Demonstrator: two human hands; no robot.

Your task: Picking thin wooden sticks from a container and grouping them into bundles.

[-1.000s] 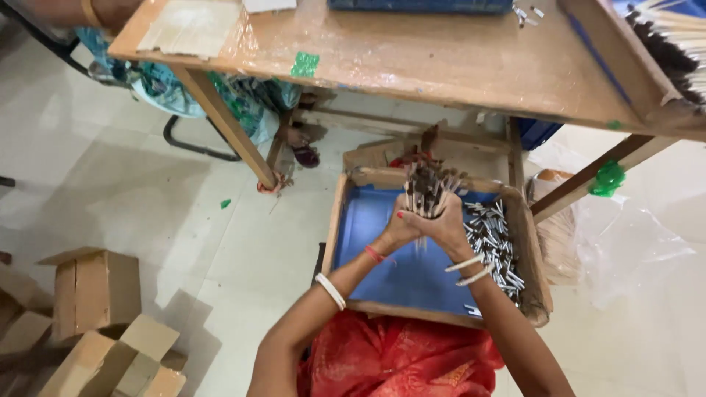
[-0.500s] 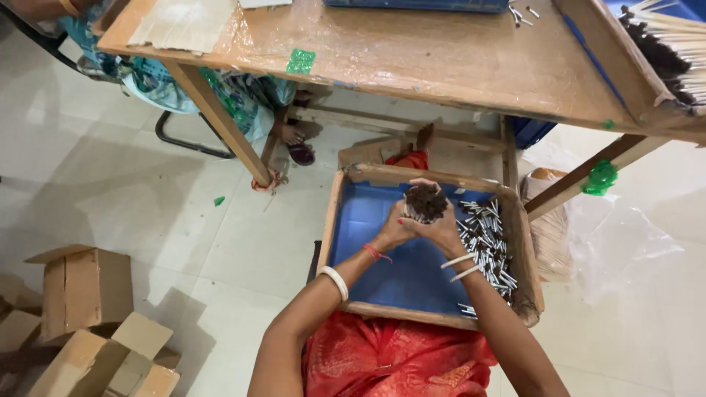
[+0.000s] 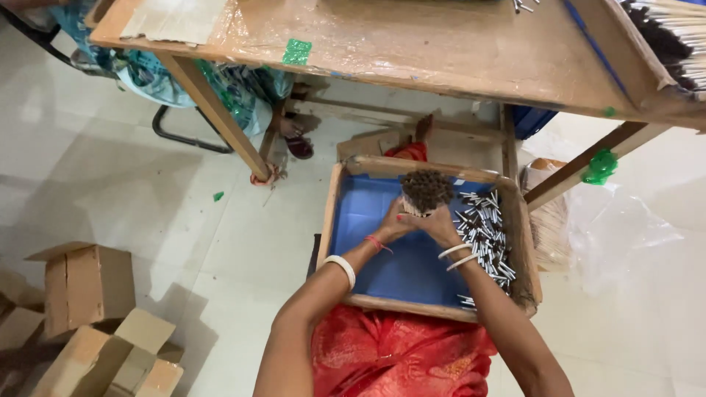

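My left hand (image 3: 395, 223) and my right hand (image 3: 439, 224) both clasp an upright bundle of thin dark-tipped sticks (image 3: 425, 190), ends pointing up toward me. The bundle stands over a wooden tray with a blue bottom (image 3: 382, 265) that rests on my lap. Along the tray's right side lies a heap of several loose short sticks (image 3: 485, 239), just beside my right wrist.
A wooden table (image 3: 412, 44) stands ahead, its slanted legs (image 3: 217, 114) near the tray. More long sticks (image 3: 680, 37) lie at the table's right end. Cardboard boxes (image 3: 88, 316) sit on the floor at the left; a clear plastic bag (image 3: 618, 228) lies to the right.
The sticks, spread loosely between my hands a second ago, are now gathered into one tight upright bundle. The view has shifted slightly.
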